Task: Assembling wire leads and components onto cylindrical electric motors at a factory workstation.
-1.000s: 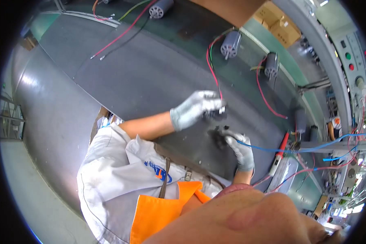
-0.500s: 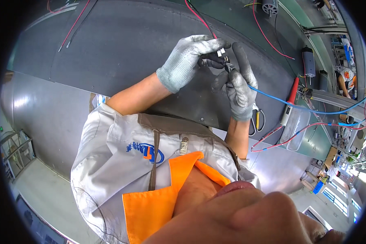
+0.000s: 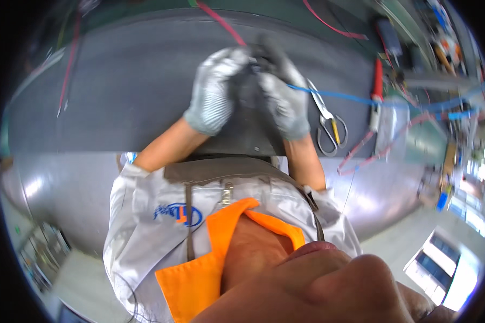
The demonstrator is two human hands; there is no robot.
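Both my hands wear grey-white gloves with dark fingertips, and they meet over the dark tabletop (image 3: 134, 81). My left hand (image 3: 215, 89) has its fingers closed where a red wire (image 3: 221, 21) comes down from the far side. Beside it, my right hand (image 3: 286, 97) is closed on the end of a blue cable (image 3: 339, 96), which runs off to the right. Motion blurs the fingertips, and whatever lies between them is hidden. Scissors (image 3: 325, 114) with silver handles and a yellow part lie just right of my right hand.
A red-handled tool (image 3: 378, 81) with a red cord lies on the right, by a clear tray (image 3: 394, 126). Beyond it are a dark cylindrical motor (image 3: 389, 36) and another red wire (image 3: 334, 26). A loose red wire (image 3: 70, 64) lies at left. Someone else (image 3: 448, 48) is far right.
My hands have come together, and the small white connectors and metal tip seen before are now hidden. The whole view has shifted, and the scissors show more fully beside my right hand.
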